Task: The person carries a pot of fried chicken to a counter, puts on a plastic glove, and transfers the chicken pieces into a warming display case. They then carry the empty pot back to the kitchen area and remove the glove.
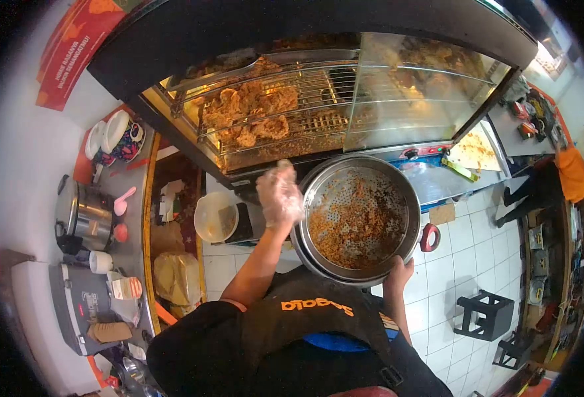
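My right hand (398,272) grips the near right rim of a round metal steamer pot (303,239). Inside it, a perforated tray (335,192) carries loose brown fried crumbs (355,228), piled mostly toward the near side. My left hand (281,195), in a clear plastic glove, is raised beside the pot's left rim, in front of the display cabinet. Its fingers point up, slightly blurred, and I see nothing held in them. Beyond it, pieces of fried chicken (249,109) lie on the cabinet's wire rack (322,99).
The glass display cabinet (424,92) stands ahead, its left side uncovered. A white plastic tub (216,217) sits left of my forearm. Left is a counter with a metal pot (90,212). Black stools (484,314) stand on the tiled floor at right, where another person (543,182) is partly visible.
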The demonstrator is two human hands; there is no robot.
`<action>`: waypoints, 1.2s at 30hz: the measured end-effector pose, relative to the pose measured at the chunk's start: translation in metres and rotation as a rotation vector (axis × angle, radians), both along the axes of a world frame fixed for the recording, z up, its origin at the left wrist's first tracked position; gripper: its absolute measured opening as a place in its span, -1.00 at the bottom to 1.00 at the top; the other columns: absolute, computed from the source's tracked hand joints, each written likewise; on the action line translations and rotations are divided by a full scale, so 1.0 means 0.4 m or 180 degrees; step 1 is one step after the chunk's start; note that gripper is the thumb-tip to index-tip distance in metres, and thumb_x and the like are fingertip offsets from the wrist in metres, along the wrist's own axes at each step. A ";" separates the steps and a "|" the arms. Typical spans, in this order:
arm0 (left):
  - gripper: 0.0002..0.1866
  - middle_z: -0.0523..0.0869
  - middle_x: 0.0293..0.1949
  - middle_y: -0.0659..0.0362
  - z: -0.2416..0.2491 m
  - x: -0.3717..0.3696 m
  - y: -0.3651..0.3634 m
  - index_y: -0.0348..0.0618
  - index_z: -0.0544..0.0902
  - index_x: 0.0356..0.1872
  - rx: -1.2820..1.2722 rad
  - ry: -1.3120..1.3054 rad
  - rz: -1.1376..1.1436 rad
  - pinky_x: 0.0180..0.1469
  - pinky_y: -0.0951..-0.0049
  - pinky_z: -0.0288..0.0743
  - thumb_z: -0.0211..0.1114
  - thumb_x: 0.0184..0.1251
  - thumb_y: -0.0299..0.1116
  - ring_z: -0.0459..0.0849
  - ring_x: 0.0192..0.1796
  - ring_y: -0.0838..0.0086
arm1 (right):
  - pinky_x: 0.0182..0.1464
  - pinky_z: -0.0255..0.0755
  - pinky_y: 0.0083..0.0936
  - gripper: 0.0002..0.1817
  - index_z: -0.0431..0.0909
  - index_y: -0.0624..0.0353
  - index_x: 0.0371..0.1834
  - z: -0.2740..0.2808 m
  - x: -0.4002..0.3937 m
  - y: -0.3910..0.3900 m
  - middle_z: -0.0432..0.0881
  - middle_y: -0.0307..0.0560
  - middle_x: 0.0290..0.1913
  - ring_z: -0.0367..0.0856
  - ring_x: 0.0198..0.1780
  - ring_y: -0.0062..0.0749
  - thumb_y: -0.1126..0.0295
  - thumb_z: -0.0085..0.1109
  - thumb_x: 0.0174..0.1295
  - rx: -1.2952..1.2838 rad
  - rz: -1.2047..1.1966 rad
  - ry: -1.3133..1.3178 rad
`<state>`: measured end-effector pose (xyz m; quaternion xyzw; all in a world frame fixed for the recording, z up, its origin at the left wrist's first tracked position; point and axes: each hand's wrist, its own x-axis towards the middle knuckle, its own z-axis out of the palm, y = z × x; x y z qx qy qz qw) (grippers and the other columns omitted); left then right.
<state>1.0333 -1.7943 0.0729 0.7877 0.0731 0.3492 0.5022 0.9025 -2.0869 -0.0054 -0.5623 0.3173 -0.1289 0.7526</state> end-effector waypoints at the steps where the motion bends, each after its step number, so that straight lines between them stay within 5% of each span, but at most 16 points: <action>1: -0.71 0.69 -0.31 0.07 0.012 0.005 -0.033 -0.12 0.64 -0.14 0.0366 0.0022 -0.0320 -0.19 0.26 0.45 0.28 0.03 -0.50 0.63 -0.26 0.29 | -0.23 0.48 -0.46 -0.68 0.40 0.39 -0.10 -0.009 -0.001 -0.003 0.55 -0.02 -0.25 0.56 -0.31 -0.32 0.60 -0.04 0.01 -0.0015 -0.0023 -0.0016; 2: -0.70 0.70 -0.23 0.09 0.021 0.011 -0.065 -0.11 0.63 -0.11 0.0728 0.0039 -0.0622 -0.14 0.24 0.46 0.28 0.05 -0.47 0.64 -0.22 0.29 | -0.26 0.44 -0.51 -0.71 0.41 0.36 -0.13 -0.018 -0.004 -0.007 0.54 -0.08 -0.29 0.52 -0.34 -0.41 0.59 -0.04 0.02 0.0006 -0.0040 -0.0025; 4: -0.49 0.60 0.04 0.08 0.062 0.080 -0.141 0.07 0.53 0.17 0.1229 -0.1117 -0.1608 0.22 0.22 0.36 0.24 0.11 -0.50 0.49 0.15 0.22 | -0.29 0.41 -0.56 -0.74 0.43 0.33 -0.16 -0.044 -0.005 -0.018 0.53 -0.15 -0.33 0.48 -0.37 -0.50 0.59 -0.04 0.03 0.0005 -0.0028 -0.0068; 6: -0.49 0.47 0.23 0.05 0.167 0.152 -0.243 0.05 0.48 0.21 0.2542 -0.1149 -0.2014 0.26 0.16 0.33 0.21 0.16 -0.38 0.43 0.25 0.19 | -0.28 0.39 -0.58 -0.74 0.43 0.32 -0.17 -0.067 -0.009 -0.032 0.52 -0.17 -0.33 0.46 -0.37 -0.51 0.60 -0.06 0.02 -0.0051 0.0091 -0.0052; 8: -0.49 0.39 0.30 0.09 0.240 0.268 -0.334 0.05 0.45 0.25 0.2687 -0.1966 -0.2509 0.28 0.17 0.32 0.16 0.22 -0.29 0.39 0.28 0.19 | -0.25 0.41 -0.57 -0.74 0.45 0.31 -0.17 -0.021 -0.002 -0.007 0.54 -0.16 -0.31 0.49 -0.34 -0.49 0.60 -0.06 0.02 0.0050 0.0029 -0.0115; 11: -0.50 0.37 0.32 0.09 0.281 0.422 -0.432 0.04 0.44 0.26 0.3816 -0.2396 -0.1902 0.32 0.17 0.29 0.12 0.23 -0.28 0.36 0.32 0.18 | -0.21 0.44 -0.55 -0.72 0.46 0.33 -0.16 -0.059 -0.005 -0.022 0.57 -0.12 -0.28 0.53 -0.30 -0.45 0.60 -0.05 0.01 0.0184 0.0012 -0.0350; 14: -0.47 0.34 0.35 0.10 0.259 0.483 -0.460 0.02 0.38 0.30 0.4065 -0.2473 -0.1739 0.38 0.19 0.24 0.08 0.24 -0.34 0.32 0.35 0.21 | -0.16 0.46 -0.53 -0.69 0.47 0.34 -0.14 -0.075 0.001 -0.040 0.59 -0.09 -0.24 0.56 -0.26 -0.41 0.61 -0.05 -0.01 0.0077 -0.0001 -0.0207; 16: -0.45 0.30 0.38 0.11 0.257 0.499 -0.447 -0.05 0.31 0.33 0.3444 -0.2737 -0.1883 0.43 0.24 0.17 0.02 0.26 -0.37 0.29 0.38 0.25 | -0.15 0.47 -0.52 -0.67 0.46 0.35 -0.12 -0.077 -0.002 -0.050 0.58 -0.08 -0.23 0.57 -0.25 -0.39 0.62 -0.07 -0.02 0.0122 0.0172 -0.0150; 18: -0.44 0.25 0.41 0.14 0.248 0.490 -0.441 -0.06 0.25 0.37 0.4525 -0.2207 -0.1144 0.45 0.26 0.13 -0.01 0.30 -0.36 0.22 0.42 0.27 | -0.17 0.48 -0.52 -0.67 0.45 0.35 -0.12 -0.068 -0.003 -0.050 0.58 -0.08 -0.23 0.58 -0.24 -0.39 0.62 -0.07 -0.03 0.0061 0.0220 -0.0066; 23: -0.43 0.06 0.49 0.19 0.242 0.477 -0.379 -0.06 0.11 0.45 0.4797 -0.2015 -0.0327 0.53 0.27 -0.26 -0.17 0.46 -0.16 -0.01 0.52 0.31 | -0.23 0.49 -0.53 -0.67 0.45 0.34 -0.14 -0.013 -0.010 -0.072 0.58 -0.09 -0.26 0.56 -0.30 -0.42 0.64 -0.09 -0.05 0.0403 0.0198 -0.0395; 28: -0.37 -0.05 0.51 0.20 0.239 0.449 -0.268 -0.05 -0.04 0.48 0.4808 -0.1773 -0.0270 0.53 0.29 -0.37 -0.25 0.48 -0.03 -0.15 0.54 0.32 | -0.31 0.49 -0.53 -0.66 0.44 0.36 -0.17 0.044 -0.024 -0.120 0.59 -0.07 -0.29 0.57 -0.36 -0.40 0.67 -0.10 -0.11 0.0396 -0.0071 -0.0467; 36: -0.35 -0.19 0.53 0.25 0.232 0.360 0.003 0.09 -0.13 0.49 0.4839 -0.1519 -0.0037 0.53 0.29 -0.38 -0.17 0.47 -0.05 -0.27 0.55 0.35 | -0.13 0.53 -0.43 -0.49 0.41 0.39 -0.01 0.110 -0.107 -0.249 0.57 0.03 -0.13 0.60 -0.19 -0.23 0.65 -0.12 -0.17 0.0292 -0.0445 -0.0827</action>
